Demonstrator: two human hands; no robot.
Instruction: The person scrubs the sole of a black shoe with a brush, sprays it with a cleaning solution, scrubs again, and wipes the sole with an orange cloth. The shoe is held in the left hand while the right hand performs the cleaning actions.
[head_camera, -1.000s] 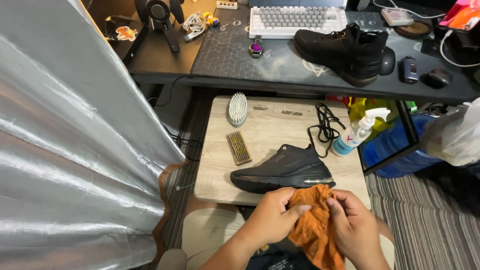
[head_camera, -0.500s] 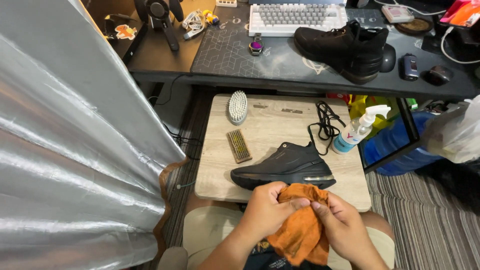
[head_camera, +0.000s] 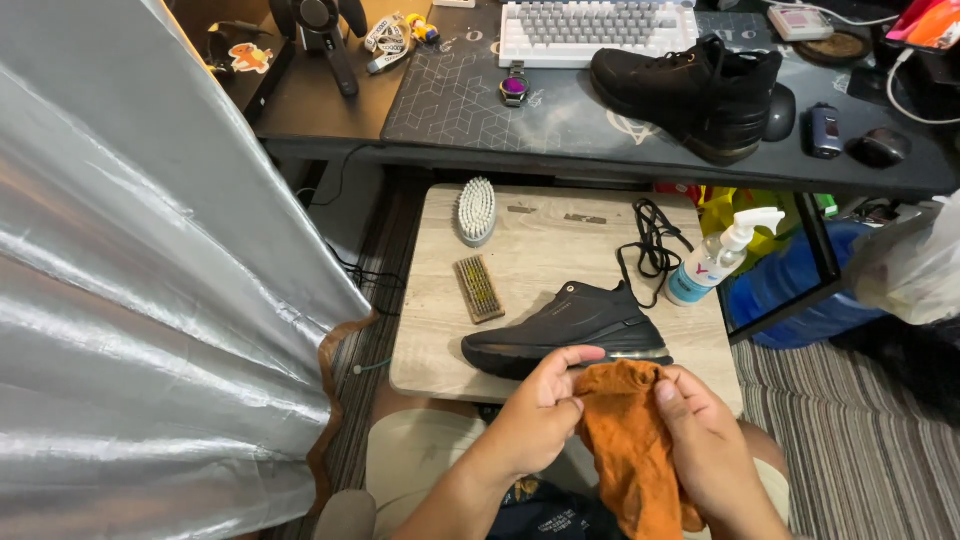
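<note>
Both hands, left hand (head_camera: 540, 415) and right hand (head_camera: 705, 440), pinch the crumpled orange cloth (head_camera: 630, 450), readying it; wiping the black high-top sneaker (head_camera: 565, 325) likely needs a flat fold.

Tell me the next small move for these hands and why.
Probably bring the orange cloth forward onto the black shoe. Both the left hand and right hand already grip the cloth, bunched, just short of the shoe on the small wooden table.
</note>
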